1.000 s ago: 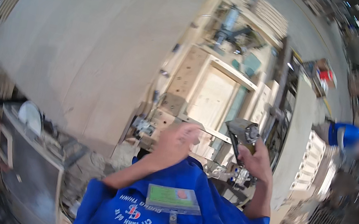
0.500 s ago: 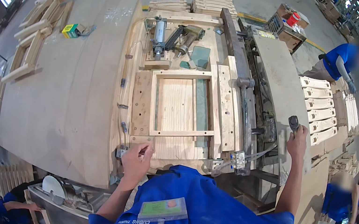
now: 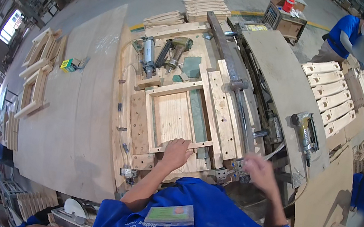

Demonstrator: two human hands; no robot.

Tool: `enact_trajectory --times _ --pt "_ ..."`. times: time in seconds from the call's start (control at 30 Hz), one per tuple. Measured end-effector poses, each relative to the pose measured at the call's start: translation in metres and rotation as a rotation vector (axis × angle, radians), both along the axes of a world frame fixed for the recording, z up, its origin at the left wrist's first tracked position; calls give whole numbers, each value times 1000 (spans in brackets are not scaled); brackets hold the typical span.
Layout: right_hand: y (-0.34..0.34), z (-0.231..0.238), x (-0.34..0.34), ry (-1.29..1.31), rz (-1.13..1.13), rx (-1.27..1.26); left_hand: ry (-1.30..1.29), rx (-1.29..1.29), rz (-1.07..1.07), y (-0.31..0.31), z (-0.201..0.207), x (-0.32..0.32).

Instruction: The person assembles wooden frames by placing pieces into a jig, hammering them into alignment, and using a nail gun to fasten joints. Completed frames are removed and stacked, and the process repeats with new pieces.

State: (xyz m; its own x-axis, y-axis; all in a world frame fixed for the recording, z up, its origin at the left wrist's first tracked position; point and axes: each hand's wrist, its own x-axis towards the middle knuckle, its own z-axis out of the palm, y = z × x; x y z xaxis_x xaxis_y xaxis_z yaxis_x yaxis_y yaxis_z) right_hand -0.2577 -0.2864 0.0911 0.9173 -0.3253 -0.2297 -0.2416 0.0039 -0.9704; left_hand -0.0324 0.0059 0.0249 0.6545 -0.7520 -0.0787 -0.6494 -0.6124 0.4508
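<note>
A rectangular light-wood frame (image 3: 147, 113) lies in a clamping jig on the bench. My left hand (image 3: 176, 155) grips its near rail, fingers bent over the wood. My right hand (image 3: 262, 174) is smeared by motion, so its fingers are unclear. It is beside a small metal air valve (image 3: 241, 170) at the jig's near right corner; whether they touch, I cannot tell. A nail gun (image 3: 305, 133) lies untouched on the grey board to the right, with a hose at its lower end.
Two more air tools, one silver (image 3: 149, 52) and one olive (image 3: 178, 53), lie at the jig's far end. A long steel bar (image 3: 226, 49) runs along its right side. Left is a wide board (image 3: 72, 133) with a small box (image 3: 69, 65). A co-worker (image 3: 340, 39) stands far right by stacked slats (image 3: 327, 92).
My right hand has let go of the tool it held at the right and come in to the valve. My left hand has moved right onto the frame's near rail. The view has shifted.
</note>
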Motion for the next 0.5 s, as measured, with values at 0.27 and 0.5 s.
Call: enact_trajectory --times 0.27,0.5 --pt "54 0 -30 155 -39 -198 1 108 -87 -20 -5 7" --pt "46 12 -16 49 -74 -316 84 108 -200 -20 -9 26"
